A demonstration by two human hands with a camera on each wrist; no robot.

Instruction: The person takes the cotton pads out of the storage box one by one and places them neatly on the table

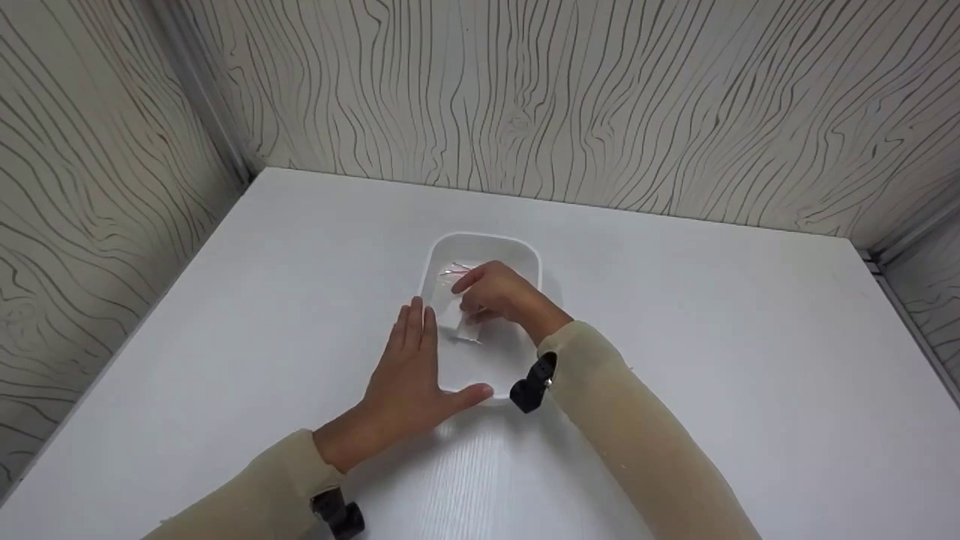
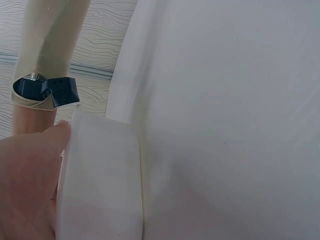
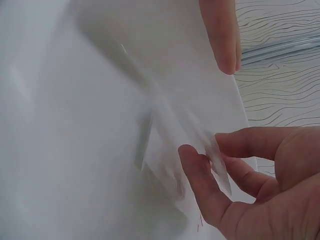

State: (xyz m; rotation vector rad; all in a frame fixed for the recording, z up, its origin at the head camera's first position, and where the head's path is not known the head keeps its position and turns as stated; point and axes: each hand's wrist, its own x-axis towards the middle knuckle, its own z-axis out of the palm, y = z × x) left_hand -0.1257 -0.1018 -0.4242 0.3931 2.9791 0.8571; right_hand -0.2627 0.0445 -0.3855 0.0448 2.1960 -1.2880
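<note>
Centrally on the white worktop (image 1: 720, 330) sits a white rounded-rectangular plastic tub (image 1: 487, 236). Inside it, the right hand (image 1: 501, 291) pinches a translucent plastic packet (image 1: 469, 330) between thumb and fingers. The left hand (image 1: 411, 375), fingers straight and thumb spread, touches the tub's near-left corner. Red-marked clear film (image 1: 453, 271) shows farther in.

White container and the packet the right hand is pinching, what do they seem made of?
White container: probably molded plastic, smooth with a soft sheen, judging by its rounded corners. Packet: likely thin plastic film, slightly glossy, since it looks translucent and creased, though blur leaves this open.
</note>
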